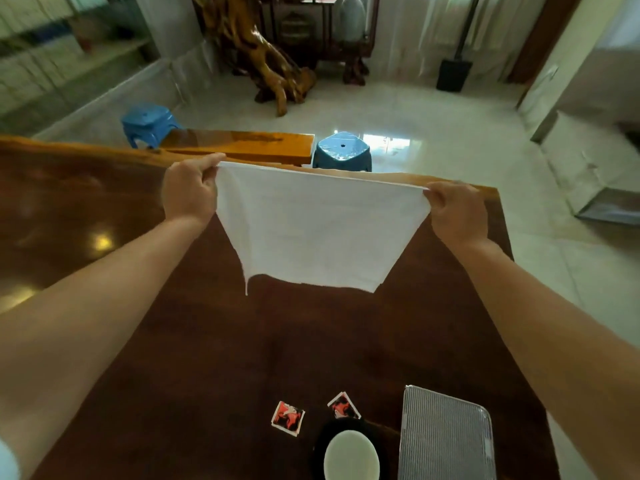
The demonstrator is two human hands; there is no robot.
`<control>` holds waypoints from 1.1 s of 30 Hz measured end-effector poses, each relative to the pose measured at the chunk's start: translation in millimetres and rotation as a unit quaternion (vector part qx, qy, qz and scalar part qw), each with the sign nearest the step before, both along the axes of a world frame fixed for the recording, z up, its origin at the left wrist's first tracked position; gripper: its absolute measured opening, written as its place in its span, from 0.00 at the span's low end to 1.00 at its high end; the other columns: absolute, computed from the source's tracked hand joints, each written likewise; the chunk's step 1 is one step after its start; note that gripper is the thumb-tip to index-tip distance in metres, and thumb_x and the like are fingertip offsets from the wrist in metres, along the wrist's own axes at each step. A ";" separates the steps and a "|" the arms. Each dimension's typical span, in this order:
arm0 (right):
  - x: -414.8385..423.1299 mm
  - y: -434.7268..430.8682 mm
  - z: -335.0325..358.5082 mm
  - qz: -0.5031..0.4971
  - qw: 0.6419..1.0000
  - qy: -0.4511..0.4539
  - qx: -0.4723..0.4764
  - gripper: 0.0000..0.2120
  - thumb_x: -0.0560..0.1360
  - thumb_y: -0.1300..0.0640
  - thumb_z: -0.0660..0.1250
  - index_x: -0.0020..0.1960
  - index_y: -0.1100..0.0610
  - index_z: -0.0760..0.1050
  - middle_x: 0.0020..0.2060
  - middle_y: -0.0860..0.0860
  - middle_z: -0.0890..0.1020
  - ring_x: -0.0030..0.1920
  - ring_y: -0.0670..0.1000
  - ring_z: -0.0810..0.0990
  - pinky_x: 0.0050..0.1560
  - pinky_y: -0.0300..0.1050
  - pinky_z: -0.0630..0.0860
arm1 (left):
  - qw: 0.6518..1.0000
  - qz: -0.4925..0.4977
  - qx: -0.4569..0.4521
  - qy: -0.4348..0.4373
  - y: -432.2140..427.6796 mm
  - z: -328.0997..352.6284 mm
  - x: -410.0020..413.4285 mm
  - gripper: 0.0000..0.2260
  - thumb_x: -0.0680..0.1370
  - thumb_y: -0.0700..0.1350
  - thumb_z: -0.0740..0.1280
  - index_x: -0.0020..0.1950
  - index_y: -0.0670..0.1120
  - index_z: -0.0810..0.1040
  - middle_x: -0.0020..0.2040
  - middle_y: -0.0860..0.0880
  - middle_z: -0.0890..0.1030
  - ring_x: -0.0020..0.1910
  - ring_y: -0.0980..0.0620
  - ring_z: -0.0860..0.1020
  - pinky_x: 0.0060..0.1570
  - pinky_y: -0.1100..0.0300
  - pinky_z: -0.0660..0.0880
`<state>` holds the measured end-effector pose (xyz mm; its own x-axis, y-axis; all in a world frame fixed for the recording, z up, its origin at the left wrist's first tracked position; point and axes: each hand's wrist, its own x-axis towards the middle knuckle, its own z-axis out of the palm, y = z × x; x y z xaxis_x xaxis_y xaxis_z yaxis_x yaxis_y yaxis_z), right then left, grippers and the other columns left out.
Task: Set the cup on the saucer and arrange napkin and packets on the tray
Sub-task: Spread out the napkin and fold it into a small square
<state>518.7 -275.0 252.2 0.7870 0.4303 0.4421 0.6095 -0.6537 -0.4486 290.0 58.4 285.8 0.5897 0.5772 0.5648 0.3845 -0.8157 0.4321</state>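
Note:
I hold a white napkin (318, 233) stretched in the air above the dark wooden table (214, 341). My left hand (188, 194) pinches its upper left corner and my right hand (455, 211) pinches its upper right corner; the cloth hangs down between them. Near the bottom edge, a cup with a pale inside (350, 457) sits on a black saucer (320, 441). Two red-and-black packets lie flat on the table, one packet (287, 418) to the left and the second packet (343, 407) just behind the saucer. A ribbed silver tray (445, 441) lies to the right of the cup.
The table's far edge (346, 173) runs behind the napkin and its right edge drops off beside the tray. Beyond it stand a wooden bench (239, 143), two blue stools (341, 150), a carved root sculpture (273, 71) and a tiled floor.

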 end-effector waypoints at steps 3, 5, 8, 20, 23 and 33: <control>-10.7 -10.7 -13.1 0.008 0.999 -0.033 0.018 0.11 0.80 0.60 0.64 0.57 0.59 0.84 0.50 0.60 0.85 0.51 0.63 0.81 0.50 0.53 0.80 | 1.000 -0.026 -0.005 0.001 -4.5 -11.4 -17.3 0.13 0.81 0.42 0.66 0.65 0.43 0.81 0.59 0.41 0.84 0.57 0.43 0.83 0.59 0.55 0.76; -26.3 -21.0 -35.9 0.012 0.999 -0.036 -0.001 0.10 0.79 0.63 0.65 0.56 0.59 0.84 0.48 0.59 0.84 0.48 0.63 0.80 0.45 0.55 0.81 | 0.999 -0.018 -0.018 0.035 -6.9 -37.2 -35.8 0.14 0.80 0.37 0.66 0.65 0.44 0.81 0.56 0.40 0.85 0.54 0.41 0.82 0.58 0.51 0.77; -60.8 -41.0 -80.7 0.024 0.997 0.016 -0.075 0.09 0.79 0.63 0.66 0.54 0.60 0.84 0.47 0.56 0.84 0.47 0.59 0.78 0.41 0.52 0.80 | 0.992 -0.005 -0.072 0.101 -14.1 -89.7 -71.8 0.18 0.77 0.32 0.67 0.64 0.48 0.82 0.48 0.40 0.84 0.50 0.39 0.79 0.52 0.50 0.75; -114.0 -86.0 -203.9 -0.020 0.904 0.317 -0.286 0.13 0.81 0.55 0.62 0.42 0.54 0.82 0.40 0.48 0.78 0.40 0.50 0.77 0.40 0.50 0.78 | 0.876 -0.036 -0.311 0.366 -88.1 -236.9 -165.9 0.10 0.80 0.41 0.68 0.59 0.48 0.85 0.54 0.49 0.86 0.56 0.48 0.83 0.58 0.54 0.78; -94.8 -71.1 -206.0 -0.046 0.902 0.371 -0.216 0.11 0.81 0.52 0.64 0.48 0.55 0.83 0.45 0.51 0.83 0.45 0.52 0.79 0.45 0.49 0.76 | 0.870 0.001 -0.350 0.348 -77.6 -240.5 -149.3 0.07 0.80 0.45 0.69 0.52 0.48 0.87 0.50 0.50 0.87 0.53 0.49 0.83 0.53 0.53 0.78; -27.0 0.5 -244.9 -0.180 0.864 0.460 -0.094 0.14 0.81 0.51 0.60 0.44 0.58 0.78 0.41 0.56 0.80 0.44 0.56 0.79 0.43 0.52 0.75 | 0.854 0.111 -0.431 0.271 -23.0 -262.2 -63.8 0.10 0.80 0.51 0.67 0.51 0.47 0.84 0.48 0.50 0.85 0.50 0.49 0.81 0.47 0.55 0.74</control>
